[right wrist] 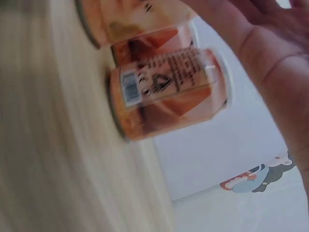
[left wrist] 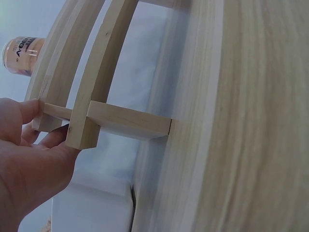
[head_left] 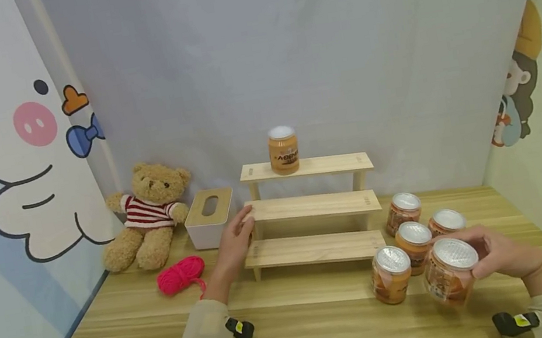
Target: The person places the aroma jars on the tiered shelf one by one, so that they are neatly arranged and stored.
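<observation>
My right hand (head_left: pixel 497 254) grips a silver-lidded orange jar (head_left: pixel 449 272), tilted just above the table at the front right. Several more such jars (head_left: pixel 415 245) stand in a cluster beside it. In the right wrist view one of these labelled jars (right wrist: pixel 169 92) stands on the table beside my palm (right wrist: pixel 275 67). Another jar (head_left: pixel 283 149) stands on the top tier of a three-tier wooden shelf (head_left: pixel 311 207). My left hand (head_left: pixel 234 247) rests with loosely straight fingers (left wrist: pixel 50 137) against the shelf's left end (left wrist: pixel 120 121). The thumb touches the middle tier.
A teddy bear (head_left: pixel 147 215) sits at the back left beside a white tissue box (head_left: pixel 208 217) with a wooden lid. A pink coil of cord (head_left: pixel 180 275) lies in front of them. Printed walls close off the table on three sides.
</observation>
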`<state>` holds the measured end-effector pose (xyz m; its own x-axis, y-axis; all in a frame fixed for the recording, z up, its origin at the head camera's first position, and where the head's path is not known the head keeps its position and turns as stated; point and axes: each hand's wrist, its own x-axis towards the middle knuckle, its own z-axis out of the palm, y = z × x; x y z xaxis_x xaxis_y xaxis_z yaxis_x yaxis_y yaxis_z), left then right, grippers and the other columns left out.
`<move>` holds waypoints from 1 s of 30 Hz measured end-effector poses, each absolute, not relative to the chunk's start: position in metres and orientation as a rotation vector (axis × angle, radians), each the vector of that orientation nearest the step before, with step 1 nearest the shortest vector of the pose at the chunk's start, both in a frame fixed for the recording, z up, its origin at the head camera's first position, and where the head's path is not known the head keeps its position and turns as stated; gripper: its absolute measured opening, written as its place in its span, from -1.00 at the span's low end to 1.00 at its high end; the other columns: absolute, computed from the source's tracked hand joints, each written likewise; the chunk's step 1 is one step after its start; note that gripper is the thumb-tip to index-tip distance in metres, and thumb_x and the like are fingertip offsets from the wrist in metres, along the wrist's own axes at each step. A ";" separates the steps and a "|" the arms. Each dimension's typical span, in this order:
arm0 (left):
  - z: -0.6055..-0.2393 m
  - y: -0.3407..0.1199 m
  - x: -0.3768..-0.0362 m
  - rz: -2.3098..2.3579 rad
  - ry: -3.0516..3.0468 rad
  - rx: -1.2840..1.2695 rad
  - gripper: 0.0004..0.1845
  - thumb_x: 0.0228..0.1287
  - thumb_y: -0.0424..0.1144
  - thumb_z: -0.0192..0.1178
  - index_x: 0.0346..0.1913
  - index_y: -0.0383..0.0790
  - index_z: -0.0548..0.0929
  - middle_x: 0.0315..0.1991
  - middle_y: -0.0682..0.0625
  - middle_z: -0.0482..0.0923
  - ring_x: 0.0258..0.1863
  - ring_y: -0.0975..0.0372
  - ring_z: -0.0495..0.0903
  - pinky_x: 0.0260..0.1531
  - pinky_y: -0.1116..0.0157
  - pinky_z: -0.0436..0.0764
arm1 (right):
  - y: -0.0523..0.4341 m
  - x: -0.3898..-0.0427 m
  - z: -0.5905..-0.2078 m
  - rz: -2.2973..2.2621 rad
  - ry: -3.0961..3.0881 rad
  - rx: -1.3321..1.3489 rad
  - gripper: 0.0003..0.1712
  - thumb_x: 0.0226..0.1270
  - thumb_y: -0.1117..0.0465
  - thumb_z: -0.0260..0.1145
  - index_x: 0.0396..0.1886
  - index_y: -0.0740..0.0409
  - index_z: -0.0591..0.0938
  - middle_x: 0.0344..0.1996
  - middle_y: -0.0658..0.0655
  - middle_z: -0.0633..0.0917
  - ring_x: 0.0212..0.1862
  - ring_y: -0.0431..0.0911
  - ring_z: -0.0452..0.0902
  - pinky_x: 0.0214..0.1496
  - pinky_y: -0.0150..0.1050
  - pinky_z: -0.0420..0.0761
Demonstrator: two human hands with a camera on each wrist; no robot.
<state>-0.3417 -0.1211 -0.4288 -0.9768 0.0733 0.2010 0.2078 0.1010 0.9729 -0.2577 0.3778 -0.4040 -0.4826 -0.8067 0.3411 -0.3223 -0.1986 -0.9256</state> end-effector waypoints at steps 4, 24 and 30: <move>-0.429 -0.121 -0.343 -2.030 -2.251 -0.281 -0.50 0.62 -0.15 -0.03 0.51 -0.13 0.32 0.16 -0.30 0.47 0.18 0.03 0.42 0.14 0.07 0.43 | 0.374 -0.257 -0.396 -1.825 1.733 -1.350 -0.39 0.35 0.47 0.23 0.41 0.34 0.43 0.29 0.18 0.56 0.26 -0.08 0.48 0.19 -0.22 0.54; -0.424 -0.118 -0.342 -2.035 -2.268 -0.277 -0.50 0.62 -0.14 -0.04 0.51 -0.14 0.33 -0.03 -0.20 0.51 -0.16 0.18 0.44 -0.17 0.29 0.46 | 0.290 -0.249 -0.346 -2.167 2.041 -0.875 -0.53 0.44 0.45 0.06 0.26 0.03 0.45 0.05 0.04 0.55 0.03 -0.15 0.51 0.04 -0.24 0.59; -0.421 -0.121 -0.342 -2.093 -2.258 -0.299 -0.50 0.62 -0.23 -0.07 0.51 -0.26 0.29 -0.48 -0.05 0.29 -0.59 0.27 0.17 -0.54 0.35 0.27 | 0.263 -0.265 -0.327 -2.148 2.071 -0.835 -0.60 0.46 0.41 0.12 0.23 0.06 0.47 0.02 0.06 0.56 -0.01 -0.15 0.51 0.04 -0.27 0.58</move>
